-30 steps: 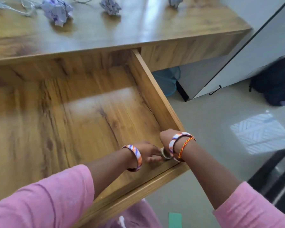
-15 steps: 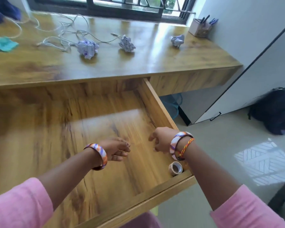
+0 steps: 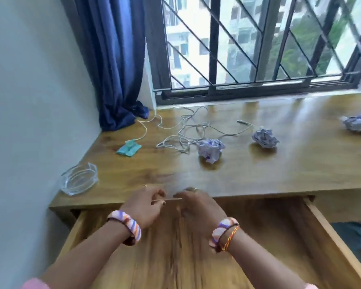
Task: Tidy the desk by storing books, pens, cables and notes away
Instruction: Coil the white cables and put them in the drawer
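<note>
Glass dish [image 3: 79, 178] sits at the desk's [image 3: 258, 174] left edge, near the front left corner, against the wall. Teal cloth [image 3: 129, 148] lies further back along the left side, a white cord running from it toward the blue curtain [image 3: 113, 65] in the back left corner. Tangled white cables [image 3: 188, 130] spread over the desk's back-centre, below the barred window [image 3: 258, 42]. Crumpled paper ball [image 3: 210, 149] lies mid-desk, touching the cable tangle's near end. Second paper ball [image 3: 264, 137] to its right, apart from it. Third paper ball [image 3: 357, 123] at the right edge of view, well apart. Open drawer [image 3: 329, 236] juts out under the desk's front edge, wood bottom showing. Left hand [image 3: 143, 208] over the front edge, fingers curled, pinching one end of a thin pale stick [image 3: 167, 200]. Right hand [image 3: 194, 205] just beside it, fingers curled at the stick's other end; the grasp itself is blurred, so cannot tell whether it holds. Striped bangle on each wrist.
</note>
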### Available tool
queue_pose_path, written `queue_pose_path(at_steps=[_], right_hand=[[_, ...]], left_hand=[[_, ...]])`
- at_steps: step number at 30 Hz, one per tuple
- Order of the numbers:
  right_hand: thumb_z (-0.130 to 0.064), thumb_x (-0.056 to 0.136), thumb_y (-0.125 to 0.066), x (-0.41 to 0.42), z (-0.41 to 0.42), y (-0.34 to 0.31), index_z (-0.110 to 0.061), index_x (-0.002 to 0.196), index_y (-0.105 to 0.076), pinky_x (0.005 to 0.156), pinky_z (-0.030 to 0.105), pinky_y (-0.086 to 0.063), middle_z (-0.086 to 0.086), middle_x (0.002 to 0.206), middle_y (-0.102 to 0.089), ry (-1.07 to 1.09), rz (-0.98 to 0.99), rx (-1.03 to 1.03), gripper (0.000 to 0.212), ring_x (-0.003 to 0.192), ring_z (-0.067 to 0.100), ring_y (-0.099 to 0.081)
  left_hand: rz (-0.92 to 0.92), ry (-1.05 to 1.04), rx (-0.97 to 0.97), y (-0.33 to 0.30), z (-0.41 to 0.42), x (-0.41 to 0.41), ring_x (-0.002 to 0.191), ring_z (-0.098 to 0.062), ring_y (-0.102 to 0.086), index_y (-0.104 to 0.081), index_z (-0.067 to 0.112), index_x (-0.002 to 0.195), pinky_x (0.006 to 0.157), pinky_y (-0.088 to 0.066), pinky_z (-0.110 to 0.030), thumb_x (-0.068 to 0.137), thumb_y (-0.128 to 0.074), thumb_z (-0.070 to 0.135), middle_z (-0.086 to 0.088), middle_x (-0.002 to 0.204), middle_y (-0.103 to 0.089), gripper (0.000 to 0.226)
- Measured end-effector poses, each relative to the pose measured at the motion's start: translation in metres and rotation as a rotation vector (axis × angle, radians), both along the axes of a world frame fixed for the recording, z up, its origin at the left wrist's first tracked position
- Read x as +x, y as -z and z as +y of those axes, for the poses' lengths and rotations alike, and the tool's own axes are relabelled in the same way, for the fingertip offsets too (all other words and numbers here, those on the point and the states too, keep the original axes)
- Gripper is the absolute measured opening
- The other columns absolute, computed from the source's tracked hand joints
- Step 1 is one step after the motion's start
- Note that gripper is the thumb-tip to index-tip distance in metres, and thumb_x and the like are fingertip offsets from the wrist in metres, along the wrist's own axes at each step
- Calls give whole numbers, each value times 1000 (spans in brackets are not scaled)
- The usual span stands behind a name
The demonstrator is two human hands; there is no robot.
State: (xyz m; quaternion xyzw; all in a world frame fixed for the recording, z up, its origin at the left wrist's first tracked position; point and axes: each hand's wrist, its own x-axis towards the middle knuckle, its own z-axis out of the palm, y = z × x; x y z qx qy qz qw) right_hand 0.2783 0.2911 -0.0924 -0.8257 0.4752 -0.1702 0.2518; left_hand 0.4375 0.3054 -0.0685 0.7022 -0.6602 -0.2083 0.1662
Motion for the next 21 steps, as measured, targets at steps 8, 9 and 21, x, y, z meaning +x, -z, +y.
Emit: queue_pose_path(at_steps=[8,9,21], right_hand=[[3,83,-46,52,-129,5,-10,138,-33,98,38,-42,14,141,-32,13,81,-122,57,122,34,-46],[2,83,-47,55,-140,5,-10,138,-30,96,37,-42,15,140,-31,34,106,-123,59,121,35,-47],[-9,95,-20,70,-150,27,-15,149,-2,102,44,-37,10,156,-11,191,342,-182,57,142,35,-9]], left_hand=[[-180,-46,-40,13,-87,29,95,-18,-60,-69,24,100,73,-39,-22,83,-63,31,2,97,-67,19],[-194,-35,-31,14,-90,33,91,-16,-60,-70,27,94,71,-39,-22,81,-65,32,5,90,-65,14],[-282,-161,-132,16,-185,78,143,-27,-10,-54,36,125,114,-10,-34,90,-50,39,-15,150,-30,35]])
